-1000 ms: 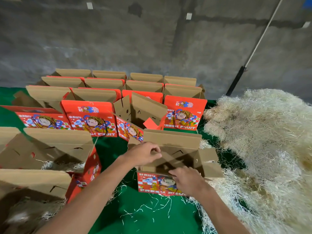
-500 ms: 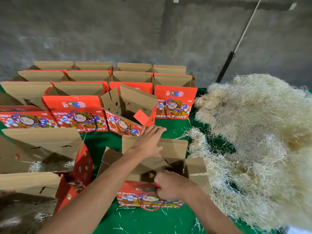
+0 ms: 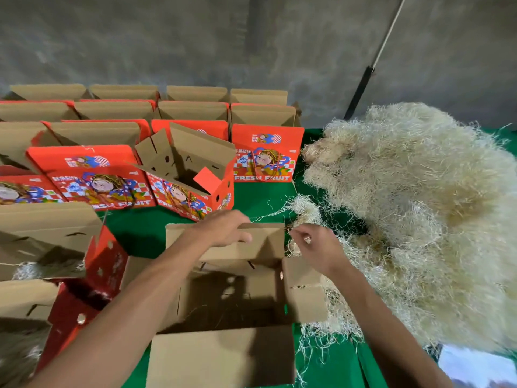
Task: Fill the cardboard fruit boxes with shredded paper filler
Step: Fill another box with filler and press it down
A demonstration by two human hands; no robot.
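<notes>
An open cardboard fruit box point(image 3: 223, 357) stands right below me on the green table, its flaps spread and its brown inside dark. My left hand point(image 3: 223, 229) grips the top edge of the box's far flap. My right hand point(image 3: 316, 247) is past the box's right corner, fingers curled into strands at the near edge of the big pale pile of shredded paper point(image 3: 414, 214). The pile fills the right side of the table.
Rows of red printed fruit boxes point(image 3: 89, 177) with raised flaps stand behind and to the left; one tilted box point(image 3: 190, 175) lies open in the middle. Two boxes at the left point(image 3: 42, 247) hold some filler. Green cloth point(image 3: 145, 231) covers the table. A pole point(image 3: 363, 85) leans on the wall.
The near box has come closer to me and its flaps stand open. My right hand left the box's front and reached right into the shredded paper. My left hand stays at the far flap.
</notes>
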